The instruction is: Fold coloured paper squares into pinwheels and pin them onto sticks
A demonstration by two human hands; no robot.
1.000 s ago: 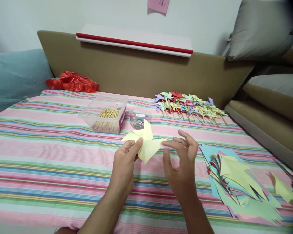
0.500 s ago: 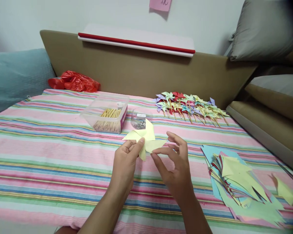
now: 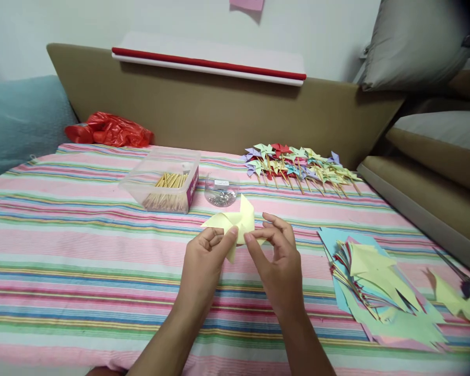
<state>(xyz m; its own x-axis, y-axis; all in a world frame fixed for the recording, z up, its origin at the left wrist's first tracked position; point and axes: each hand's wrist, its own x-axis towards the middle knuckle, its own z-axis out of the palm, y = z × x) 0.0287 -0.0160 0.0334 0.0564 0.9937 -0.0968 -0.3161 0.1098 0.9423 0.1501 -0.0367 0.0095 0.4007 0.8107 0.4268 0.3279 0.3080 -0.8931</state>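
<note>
The left hand (image 3: 204,258) pinched a pale yellow paper pinwheel (image 3: 247,216) between thumb and fingers, while the right hand (image 3: 280,261) gripped its near right blade with thumb and index finger, the other fingers loosely curled. The pinwheel was above the striped cloth (image 3: 82,245), nearer than a clear tub (image 3: 235,191) of small metallic pieces and a plastic box (image 3: 194,184) of wooden sticks. Multicoloured stick-mounted pinwheels (image 3: 315,171) lay farther back, right of the tub.

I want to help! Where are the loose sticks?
In the head view, the loose sticks are left of centre, in the clear box beside the round tub, beyond the left hand.
</note>
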